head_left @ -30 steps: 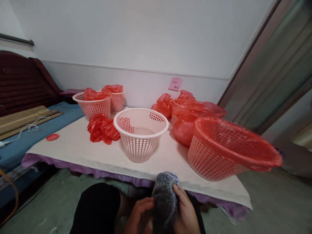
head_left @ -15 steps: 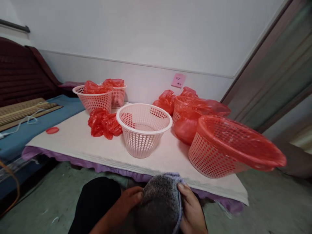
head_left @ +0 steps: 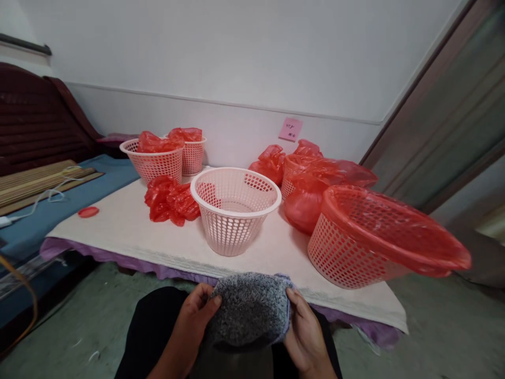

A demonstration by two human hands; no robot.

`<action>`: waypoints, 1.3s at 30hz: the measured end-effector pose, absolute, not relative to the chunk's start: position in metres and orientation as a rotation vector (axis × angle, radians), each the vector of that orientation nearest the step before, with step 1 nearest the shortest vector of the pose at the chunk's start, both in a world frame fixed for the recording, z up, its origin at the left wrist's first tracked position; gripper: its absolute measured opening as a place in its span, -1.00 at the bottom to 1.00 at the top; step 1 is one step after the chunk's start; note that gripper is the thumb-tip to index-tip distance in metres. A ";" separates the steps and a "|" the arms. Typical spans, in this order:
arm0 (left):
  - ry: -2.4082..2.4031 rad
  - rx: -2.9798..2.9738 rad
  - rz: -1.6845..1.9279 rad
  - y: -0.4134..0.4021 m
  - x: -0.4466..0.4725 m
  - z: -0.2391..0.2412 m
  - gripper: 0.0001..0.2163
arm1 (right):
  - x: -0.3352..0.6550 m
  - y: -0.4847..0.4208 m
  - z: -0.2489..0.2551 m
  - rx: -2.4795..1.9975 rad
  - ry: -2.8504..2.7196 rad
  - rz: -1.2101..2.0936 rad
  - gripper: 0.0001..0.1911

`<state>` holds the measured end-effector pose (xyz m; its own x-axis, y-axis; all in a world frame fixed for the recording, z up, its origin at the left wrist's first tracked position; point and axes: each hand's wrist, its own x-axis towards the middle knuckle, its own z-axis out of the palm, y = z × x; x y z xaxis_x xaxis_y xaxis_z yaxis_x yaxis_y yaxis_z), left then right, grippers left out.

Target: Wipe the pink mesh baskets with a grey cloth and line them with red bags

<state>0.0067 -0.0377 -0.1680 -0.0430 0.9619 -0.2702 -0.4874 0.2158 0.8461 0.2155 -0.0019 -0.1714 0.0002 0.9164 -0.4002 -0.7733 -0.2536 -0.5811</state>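
Observation:
Between my two hands, low at the centre of the head view, is a fuzzy grey speckled cloth (head_left: 250, 305) with a pale purple edge. Its lower part is darker. My left hand (head_left: 199, 308) pinches its left side, thumb on top. On the purple-edged right side, my right hand (head_left: 303, 321) has a similar grip, with some fingers hidden behind the cloth. A pale pink perforated basket (head_left: 232, 231) stands upright on the table just beyond. Crumpled red plastic bags (head_left: 171, 202) lie to its left.
The table (head_left: 130, 231) has a white cover over purple fabric. A basket lined with red plastic (head_left: 351, 252) stands at the right, near a full red bag (head_left: 303, 208). Bagged baskets (head_left: 158, 166) stand back left, near a red lid (head_left: 88, 211). A pink note (head_left: 290, 129) is on the wall.
The cloth has been turned and spread wider between my hands, showing more of its grey speckled face. My left hand has moved up and left to its upper left edge.

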 end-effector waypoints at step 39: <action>1.448 0.834 1.366 -0.054 -0.001 -0.161 -0.62 | 0.208 -0.019 -0.182 -0.847 -0.875 1.541 -0.66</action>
<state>-0.0007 -0.0537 -0.1607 -0.3223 0.9297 -0.1780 -0.1237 0.1451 0.9817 0.2084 -0.0186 -0.1825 -0.1261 0.9904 -0.0566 -0.4591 -0.1088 -0.8817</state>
